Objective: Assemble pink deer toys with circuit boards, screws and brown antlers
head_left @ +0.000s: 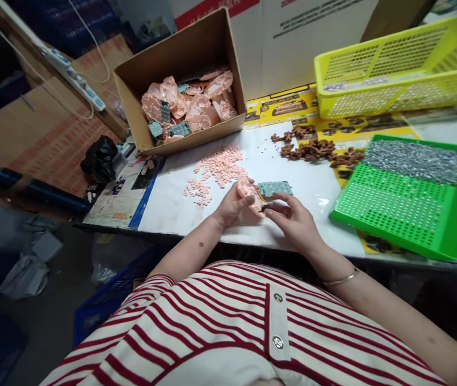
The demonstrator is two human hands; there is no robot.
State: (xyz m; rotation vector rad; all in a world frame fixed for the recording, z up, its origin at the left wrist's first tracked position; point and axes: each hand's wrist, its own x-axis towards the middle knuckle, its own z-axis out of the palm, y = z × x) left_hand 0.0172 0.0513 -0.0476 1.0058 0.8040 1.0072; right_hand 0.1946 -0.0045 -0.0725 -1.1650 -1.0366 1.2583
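Observation:
A pink, shell-like plastic part (249, 194) is gripped in my left hand (230, 206), its thumb lying over the near side. My right hand (296, 221) is at the part's right end, thumb and fingers closed on a small dark piece (265, 207) there. Just beyond my right fingers is a green circuit board (276, 188), seemingly joined to the pink part; the join is too small to tell. Small pink pieces (222, 165) lie in a loose pile on the white sheet (175, 206), beyond my left hand.
A cardboard box (200, 140) of pink parts and circuit boards stands at the back left. Brown pieces (311, 150) lie right of the pink pile. A green tray (449, 236) with small grey metal pieces (417, 158) is at right, a yellow basket (381, 96) behind it.

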